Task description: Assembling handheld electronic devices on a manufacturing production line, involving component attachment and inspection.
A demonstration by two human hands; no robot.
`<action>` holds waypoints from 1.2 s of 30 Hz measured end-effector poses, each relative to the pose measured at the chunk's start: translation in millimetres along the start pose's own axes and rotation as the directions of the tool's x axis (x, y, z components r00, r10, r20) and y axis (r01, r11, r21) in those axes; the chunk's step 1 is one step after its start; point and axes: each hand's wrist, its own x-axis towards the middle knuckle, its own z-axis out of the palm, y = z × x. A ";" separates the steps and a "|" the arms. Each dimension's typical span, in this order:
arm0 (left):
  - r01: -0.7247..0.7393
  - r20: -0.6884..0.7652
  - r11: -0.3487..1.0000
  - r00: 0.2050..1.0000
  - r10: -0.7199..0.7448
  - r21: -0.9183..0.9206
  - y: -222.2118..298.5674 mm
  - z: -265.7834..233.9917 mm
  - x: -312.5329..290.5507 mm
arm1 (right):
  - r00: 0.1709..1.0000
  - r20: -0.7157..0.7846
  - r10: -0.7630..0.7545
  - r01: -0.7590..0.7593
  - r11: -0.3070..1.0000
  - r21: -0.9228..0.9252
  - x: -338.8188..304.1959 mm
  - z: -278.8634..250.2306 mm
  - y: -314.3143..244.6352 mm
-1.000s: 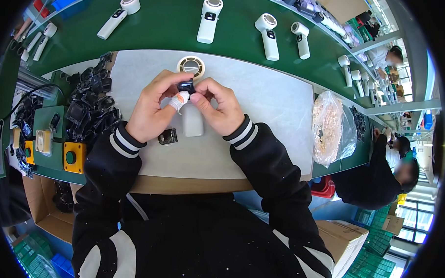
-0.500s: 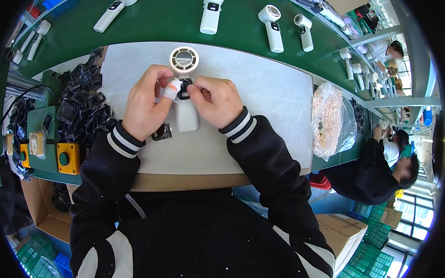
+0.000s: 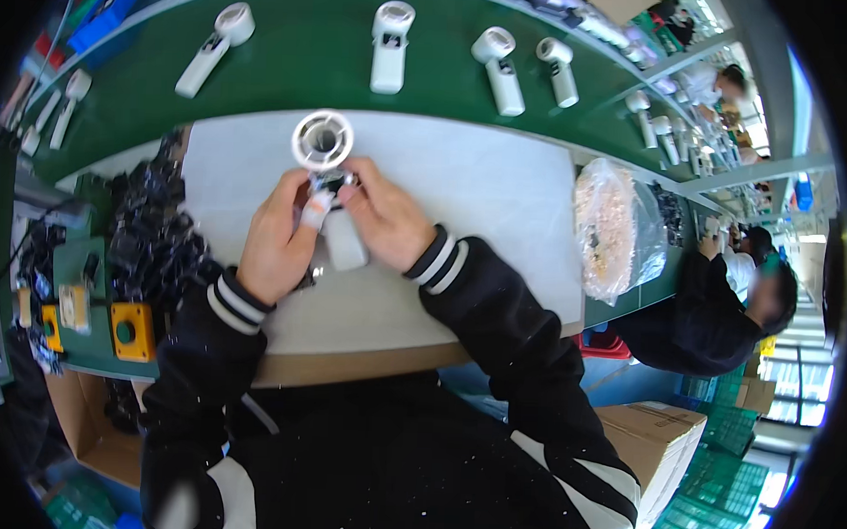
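A white handheld fan [image 3: 347, 246] is held over the pale mat, its round head [image 3: 322, 141] pointing away from me. My left hand [image 3: 280, 241] grips the upper handle from the left, a white wrap around its thumb. From the other side my right hand [image 3: 388, 217] closes on the same stretch, just below the head. Between the fingers a small black part [image 3: 333, 184] shows at the handle's front; its shape is blurred and partly covered. A small dark piece [image 3: 308, 277] lies on the mat beside my left hand, mostly hidden.
Several more white fans [image 3: 389, 63] lie on the green bench beyond the mat [image 3: 481, 229]. At left are a heap of black parts [image 3: 155, 208] and a yellow box with a green button [image 3: 132, 332]. A plastic bag of small pale parts [image 3: 604, 229] sits right; a co-worker [image 3: 711, 312] is beyond it.
The fan's head has shifted left and tilted, its round opening now turned more toward me. My right hand has moved left and wraps closer around the handle. The whole view has shifted slightly.
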 end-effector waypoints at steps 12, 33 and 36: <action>-0.234 -0.077 0.968 0.971 0.228 -0.088 22.0 1.2 -8.3 | 0.973 -0.136 -0.186 0.229 0.847 0.480 -9.0 3.7 -20.9; -0.188 -0.362 0.900 0.931 0.036 -0.392 -6.3 1.1 19.0 | 0.975 -0.196 -0.105 0.127 0.987 0.099 26.2 39.1 -5.0; -0.154 -0.344 0.913 0.939 0.015 -0.378 -13.5 6.9 19.7 | 0.989 -0.109 0.102 -0.094 0.993 0.078 79.1 33.7 25.9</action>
